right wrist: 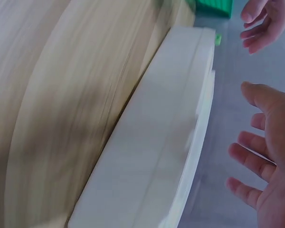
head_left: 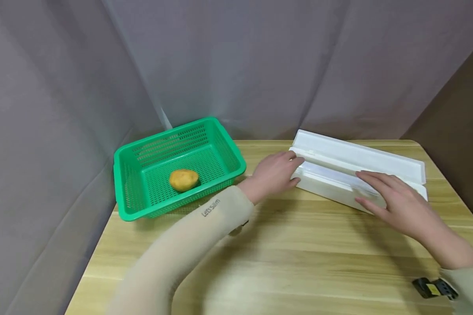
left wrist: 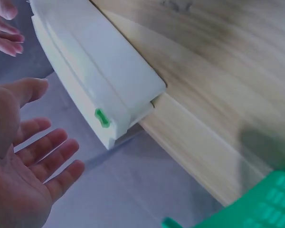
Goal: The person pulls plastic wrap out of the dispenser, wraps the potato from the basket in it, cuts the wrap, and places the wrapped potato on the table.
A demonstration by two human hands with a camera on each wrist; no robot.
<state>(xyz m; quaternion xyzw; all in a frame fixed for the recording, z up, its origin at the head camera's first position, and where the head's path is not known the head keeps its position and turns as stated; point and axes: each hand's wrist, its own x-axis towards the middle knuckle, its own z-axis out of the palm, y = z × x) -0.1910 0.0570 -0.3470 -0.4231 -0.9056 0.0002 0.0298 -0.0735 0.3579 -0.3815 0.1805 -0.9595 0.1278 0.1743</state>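
Head view, potato point(head_left: 183, 180) in a green basket point(head_left: 153, 208) left of the left grip point(head_left: 275, 171), that grip wide with relaxed fingers, white box point(head_left: 323, 189), lid point(head_left: 358, 156) raised, reaching rightward from it, right grip point(head_left: 398, 202) wide by the box's right half, wooden surface point(head_left: 287, 258) beneath both.

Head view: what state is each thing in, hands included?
Long white rectangular box: open, lid tipped back.
Green perforated plastic basket: upright, holding one item.
Yellowish rounded potato-like item: lying in basket.
Left hand: empty, relaxed, at box's left end.
Right hand: empty, fingers extended, near box.
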